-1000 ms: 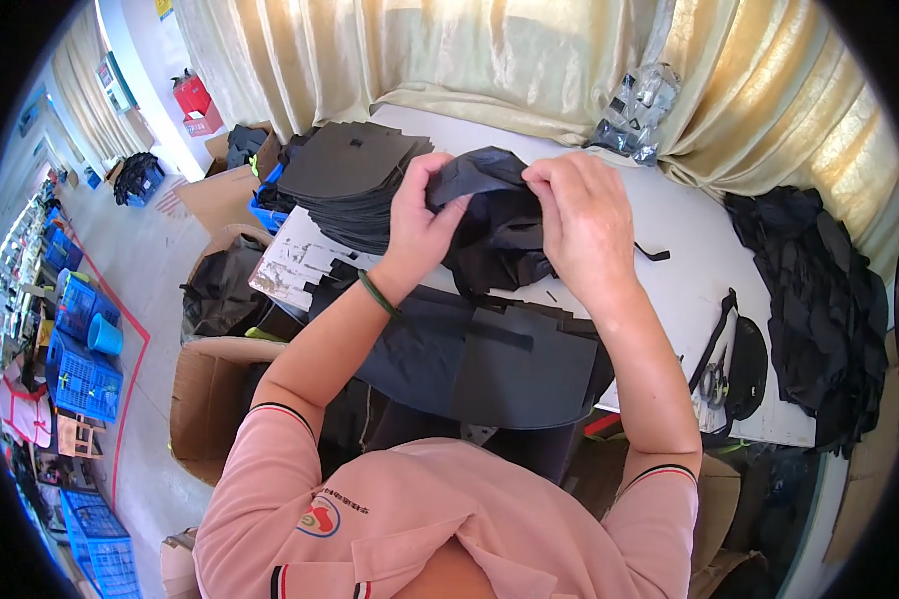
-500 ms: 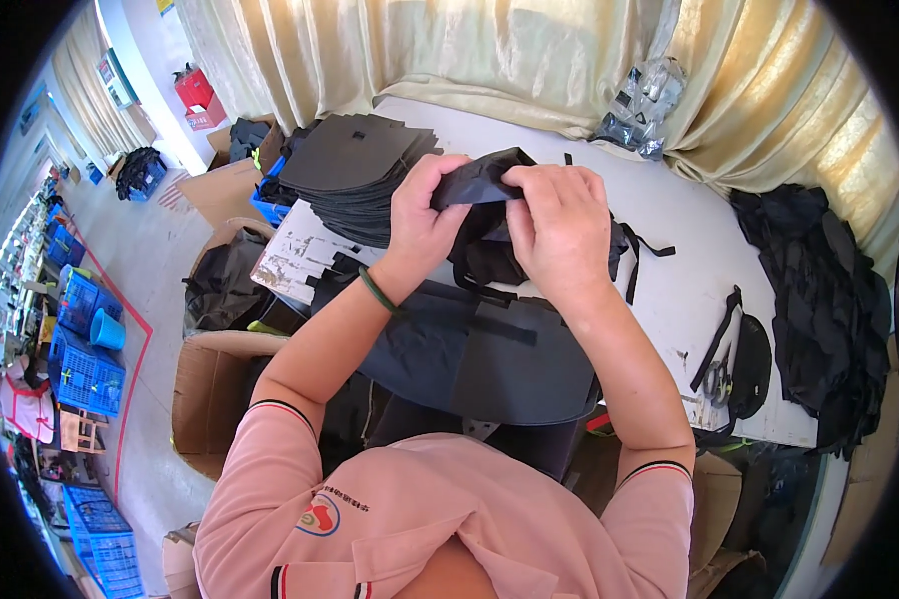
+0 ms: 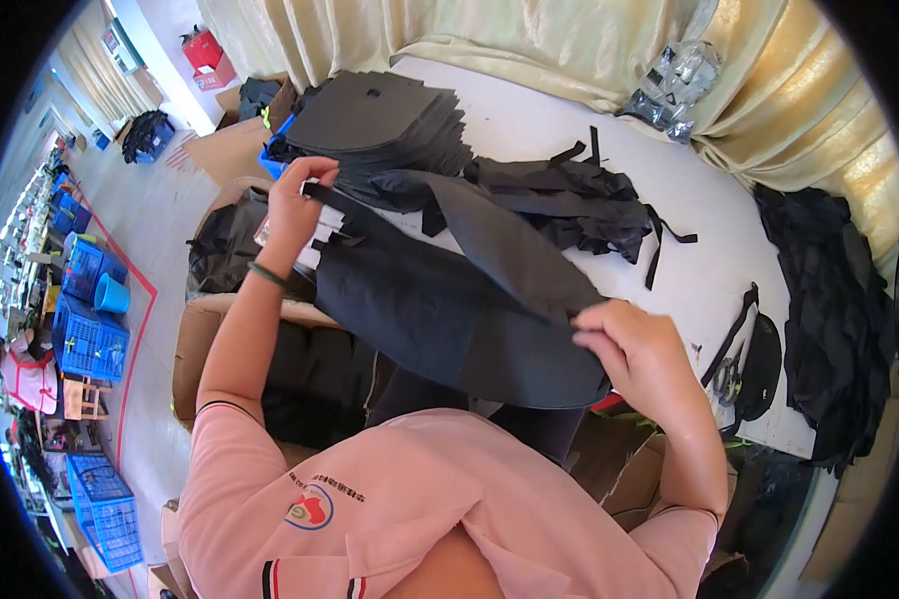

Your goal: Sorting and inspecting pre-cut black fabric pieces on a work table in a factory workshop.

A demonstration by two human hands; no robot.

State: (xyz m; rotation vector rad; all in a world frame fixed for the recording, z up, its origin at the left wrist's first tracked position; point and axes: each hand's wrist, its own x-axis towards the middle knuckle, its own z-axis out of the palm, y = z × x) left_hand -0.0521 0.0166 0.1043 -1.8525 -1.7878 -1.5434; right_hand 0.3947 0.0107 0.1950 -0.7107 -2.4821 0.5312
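A large black fabric panel (image 3: pixel 400 299) spans the space in front of me, partly over the table's near edge, with one layer lifted in a fold. My left hand (image 3: pixel 296 205) is closed in a pinch on a black strap-like end at the panel's left corner. At the right end, my right hand (image 3: pixel 634 344) pinches the edge of the lifted layer. Just beyond the panel lies a loose pile of black strapped fabric pieces (image 3: pixel 579 205). A stack of flat black panels (image 3: pixel 360 120) stands at the back left of the table.
Right of my right hand lie a black pouch with a strap (image 3: pixel 759 364) and scissors (image 3: pixel 727 379). A heap of black fabric (image 3: pixel 829 309) hangs over the table's right edge. Open cardboard boxes (image 3: pixel 198 364) stand at left. Clear plastic bags (image 3: pixel 674 85) lie by the curtain (image 3: pixel 529 50).
My hands were together over the table holding a small black fabric piece. They have parted, left hand leftward, right hand nearer and rightward, and now grip the large panel, whose layer is lifted.
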